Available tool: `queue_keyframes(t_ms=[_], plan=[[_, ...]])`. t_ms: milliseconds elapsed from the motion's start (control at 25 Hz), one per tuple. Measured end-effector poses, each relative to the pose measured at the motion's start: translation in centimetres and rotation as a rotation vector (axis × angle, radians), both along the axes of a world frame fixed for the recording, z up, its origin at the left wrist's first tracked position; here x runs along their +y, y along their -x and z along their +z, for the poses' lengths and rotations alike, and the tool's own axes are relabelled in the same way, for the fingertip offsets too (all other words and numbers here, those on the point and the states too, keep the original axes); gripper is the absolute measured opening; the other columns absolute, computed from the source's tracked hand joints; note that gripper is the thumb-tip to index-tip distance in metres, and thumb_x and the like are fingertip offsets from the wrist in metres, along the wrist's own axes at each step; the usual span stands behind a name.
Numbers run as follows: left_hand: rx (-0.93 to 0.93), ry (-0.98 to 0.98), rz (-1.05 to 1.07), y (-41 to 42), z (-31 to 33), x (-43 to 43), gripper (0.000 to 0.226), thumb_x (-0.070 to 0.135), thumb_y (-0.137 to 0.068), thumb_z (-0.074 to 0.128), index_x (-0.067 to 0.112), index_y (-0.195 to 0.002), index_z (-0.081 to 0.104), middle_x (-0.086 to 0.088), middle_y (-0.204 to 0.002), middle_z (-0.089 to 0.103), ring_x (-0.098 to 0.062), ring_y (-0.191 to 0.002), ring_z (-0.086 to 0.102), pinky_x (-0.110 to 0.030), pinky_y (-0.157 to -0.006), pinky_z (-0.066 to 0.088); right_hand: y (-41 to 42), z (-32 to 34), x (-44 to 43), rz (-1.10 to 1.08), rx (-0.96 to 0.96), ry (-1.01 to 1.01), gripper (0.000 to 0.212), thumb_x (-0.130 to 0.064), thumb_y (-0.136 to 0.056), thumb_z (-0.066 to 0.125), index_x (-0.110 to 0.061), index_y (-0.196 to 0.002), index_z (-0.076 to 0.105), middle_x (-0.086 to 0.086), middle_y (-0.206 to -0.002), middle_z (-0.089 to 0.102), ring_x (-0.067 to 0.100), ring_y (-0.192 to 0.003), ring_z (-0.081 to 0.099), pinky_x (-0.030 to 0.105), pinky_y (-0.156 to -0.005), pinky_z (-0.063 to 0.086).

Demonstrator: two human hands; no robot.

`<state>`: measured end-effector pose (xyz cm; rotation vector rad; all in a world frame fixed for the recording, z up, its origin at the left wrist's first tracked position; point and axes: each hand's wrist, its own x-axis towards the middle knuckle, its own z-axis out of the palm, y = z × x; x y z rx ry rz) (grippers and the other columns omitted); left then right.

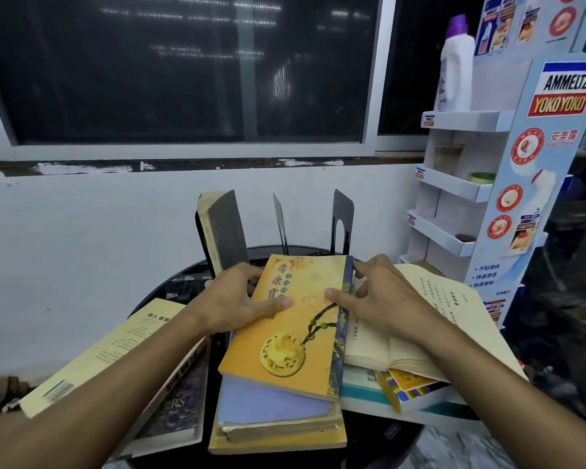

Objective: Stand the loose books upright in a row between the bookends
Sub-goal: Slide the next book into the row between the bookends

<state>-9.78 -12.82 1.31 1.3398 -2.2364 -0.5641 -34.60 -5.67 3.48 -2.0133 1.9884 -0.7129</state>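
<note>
An orange book (295, 333) with a gold medallion on its cover lies on top of the middle stack. My left hand (232, 299) grips its left edge, thumb on the cover. My right hand (379, 296) grips its right edge by the spine, thumb also on the cover. Behind it, one dark book (222, 228) stands leaning against the left bookend. Two black metal bookends (342, 218) rise at the back of the round black table (386, 438), a thin divider (280, 220) between them.
A pale yellow book (112, 346) lies over a dark one at the left. At the right an open book (430, 319) rests on several others. A cardboard display stand (460, 184) with a white bottle (455, 66) stands at the right, against the wall.
</note>
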Motion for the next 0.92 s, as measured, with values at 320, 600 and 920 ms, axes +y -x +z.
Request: queue_keyframes(t_ms=[320,600,920], plan=[[0.237,0.1,0.052,-0.9,1.6,-1.1,0.07,0.057,-0.071,0.079,0.026,-0.13,0.057,0.01,-0.124,0.057,-0.004,-0.093,0.066,-0.015,-0.065,0.055,-1.4,3.8,-1.5,-0.091,-0.429,0.252,0.031,-0.027,-0.084,0.081,-0.012,-0.107,0.067,-0.003,-0.084,0.073,0.015,-0.062,0.073,0.028,-0.059,0.057],[0.247,0.164,0.038,-2.0,3.1,-2.1,0.083,0.064,-0.065,0.075,0.025,-0.135,0.055,0.009,-0.127,0.055,-0.005,-0.098,0.066,-0.018,-0.071,0.057,-3.0,7.7,-1.7,0.007,-0.526,0.149,0.035,-0.019,-0.082,0.083,-0.002,-0.103,0.06,0.013,-0.08,0.074,0.017,-0.058,0.074,0.028,-0.052,0.059],[0.276,0.157,-0.019,-2.9,3.9,-3.2,0.082,0.062,-0.068,0.072,0.024,-0.139,0.054,0.008,-0.133,0.053,-0.001,-0.107,0.062,-0.018,-0.086,0.056,-5.0,10.4,-1.7,0.072,-0.463,0.197,0.03,-0.017,-0.082,0.083,-0.003,-0.095,0.06,0.006,-0.07,0.074,0.016,-0.057,0.074,0.028,-0.05,0.059]])
